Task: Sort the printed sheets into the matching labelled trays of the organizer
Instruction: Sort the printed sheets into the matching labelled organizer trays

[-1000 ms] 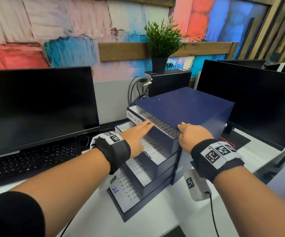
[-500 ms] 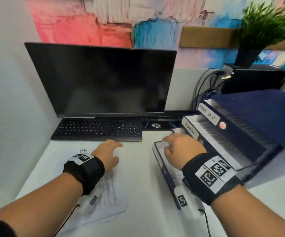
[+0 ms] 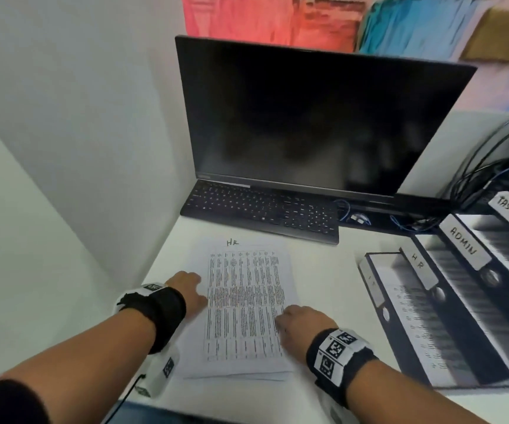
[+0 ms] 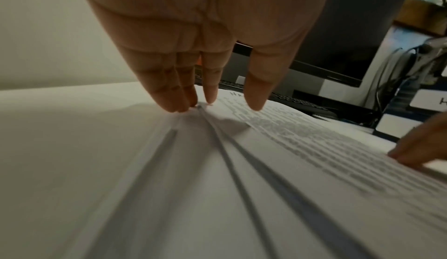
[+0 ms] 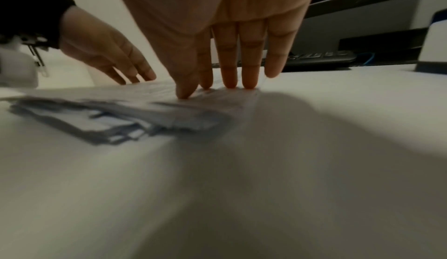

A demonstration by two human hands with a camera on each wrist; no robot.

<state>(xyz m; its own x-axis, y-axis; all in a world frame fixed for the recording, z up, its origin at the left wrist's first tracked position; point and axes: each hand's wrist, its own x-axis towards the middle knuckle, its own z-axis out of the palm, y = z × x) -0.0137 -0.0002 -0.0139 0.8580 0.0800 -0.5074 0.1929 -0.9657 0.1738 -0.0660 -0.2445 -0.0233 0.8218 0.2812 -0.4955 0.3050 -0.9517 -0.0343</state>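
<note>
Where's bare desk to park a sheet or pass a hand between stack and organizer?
Bare white strip between the paper stack and the organizer, running from the keyboard towards the near edge; the right hand sits at its left border. A narrower bare band lies between keyboard and stack top. Left of the stack is tight: left hand, then the wall.

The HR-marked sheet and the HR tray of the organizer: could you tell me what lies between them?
In the head view, only bare white desk separates the HR-marked sheet from the organizer; its lowest tray fronts the HR tray.
</note>
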